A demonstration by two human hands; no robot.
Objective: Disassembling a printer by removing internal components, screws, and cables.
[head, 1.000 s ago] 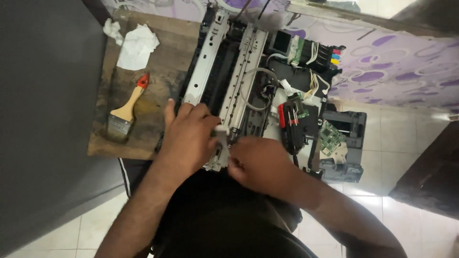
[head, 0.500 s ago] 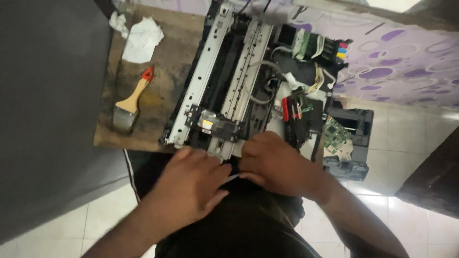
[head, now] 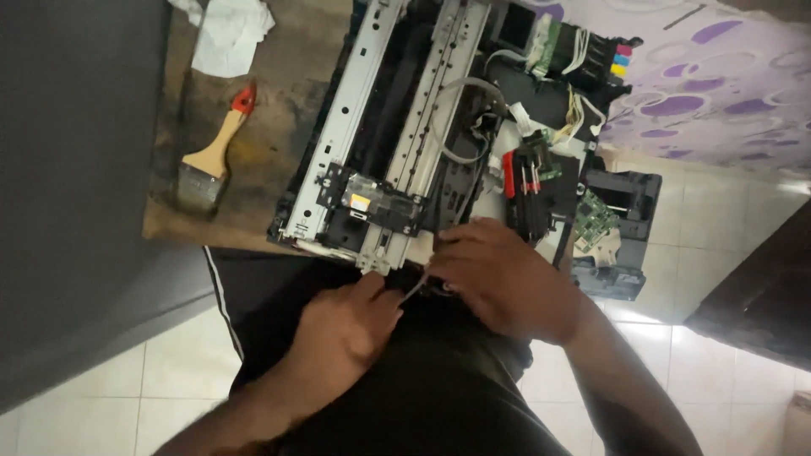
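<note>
Both hands are working at the near end of the stripped printer chassis (head: 397,127), which is lying on the wooden table (head: 279,127) with its long axis running from lower centre of the frame up toward the top centre. Left hand (head: 346,325) is sitting just below the chassis end at lower centre, fingers (head: 380,291) curled and pinching a thin pale strip or wire (head: 412,290); what it is exactly is too small to tell. Right hand (head: 507,279) is sitting just right of it, fingers bent down over the same spot at the frame's edge, closed onto something underneath that is hidden by the knuckles, so I cannot tell what it is gripping. The strip is running between the two hands, the left one having the clearer hold. Carriage block (head: 367,198) is sitting on the metal rails (head: 422,110) just above the left hand. Loose boards and a red-tipped part (head: 541,181) are lying right of centre, colour ink cartridges (head: 612,55) at upper right. Paintbrush (head: 211,156) and a crumpled white tissue (head: 228,34) are lying at upper left, well apart from both hands. Chassis top is cut off by the frame edge.
</note>
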